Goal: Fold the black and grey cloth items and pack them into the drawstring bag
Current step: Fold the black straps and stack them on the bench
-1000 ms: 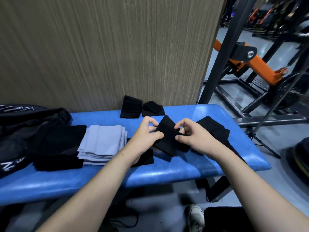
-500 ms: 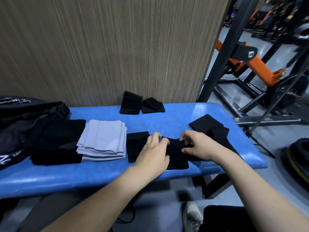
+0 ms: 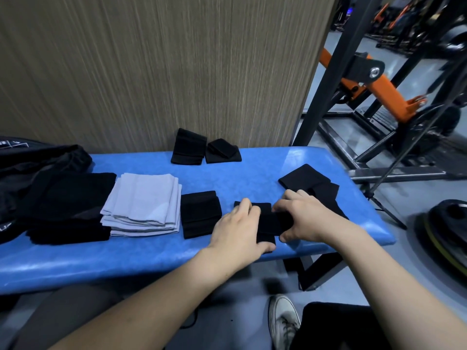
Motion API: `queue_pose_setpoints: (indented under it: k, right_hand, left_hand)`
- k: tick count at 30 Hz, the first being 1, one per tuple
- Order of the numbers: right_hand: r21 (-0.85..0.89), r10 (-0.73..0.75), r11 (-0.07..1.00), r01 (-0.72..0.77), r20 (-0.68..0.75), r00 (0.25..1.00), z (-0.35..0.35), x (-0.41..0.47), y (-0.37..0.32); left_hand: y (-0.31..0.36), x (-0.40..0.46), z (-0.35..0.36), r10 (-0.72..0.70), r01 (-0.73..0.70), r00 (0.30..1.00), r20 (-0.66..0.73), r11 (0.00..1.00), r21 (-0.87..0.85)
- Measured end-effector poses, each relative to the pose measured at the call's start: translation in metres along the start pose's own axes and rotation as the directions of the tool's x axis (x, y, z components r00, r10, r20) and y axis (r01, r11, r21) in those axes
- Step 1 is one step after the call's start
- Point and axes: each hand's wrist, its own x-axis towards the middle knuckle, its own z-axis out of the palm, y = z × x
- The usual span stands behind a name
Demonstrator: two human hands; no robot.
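Head view: left hand (image 3: 237,229) lies flat, fingers straight, pressing black cloth (image 3: 268,223) onto blue desk (image 3: 252,178); right hand (image 3: 304,217) pinches its right edge.

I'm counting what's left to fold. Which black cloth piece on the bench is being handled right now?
The black piece at the bench's near edge, under both hands: left hand, right hand. The other black pieces lie untouched.

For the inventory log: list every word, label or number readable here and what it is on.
No text can be read.
White print on the black bag at the far left edge: cut off and blurred, unreadable.
The folded black cloths and grey cloths show no labels.
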Motion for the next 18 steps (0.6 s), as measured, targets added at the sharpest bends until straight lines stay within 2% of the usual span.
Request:
queue_pose_setpoints:
  k: [5, 10, 13, 18]
  right_hand:
    - [0.240, -0.029, 0.970, 0.042, -0.055, 0.998, 0.007, -0.005, 0.002]
    - [0.481, -0.089, 0.867, 0.129, -0.105, 0.990, 0.006, -0.010, -0.001]
    - [0.642, -0.128, 0.741, 0.196, -0.152, 0.980, 0.001, -0.012, -0.006]
    - [0.720, -0.102, 0.641, 0.266, -0.264, 0.959, -0.009, -0.014, -0.009]
  left_hand:
    - [-0.007, 0.006, -0.007, -0.061, 0.083, 0.992, 0.110, 0.975, -0.204]
    - [-0.010, 0.008, -0.010, -0.172, 0.194, 0.981, 0.089, 0.878, -0.438]
    - [-0.010, 0.010, -0.012, -0.248, 0.249, 0.964, 0.096, 0.715, -0.654]
    - [-0.009, 0.017, -0.020, -0.281, 0.222, 0.953, 0.112, 0.396, -0.891]
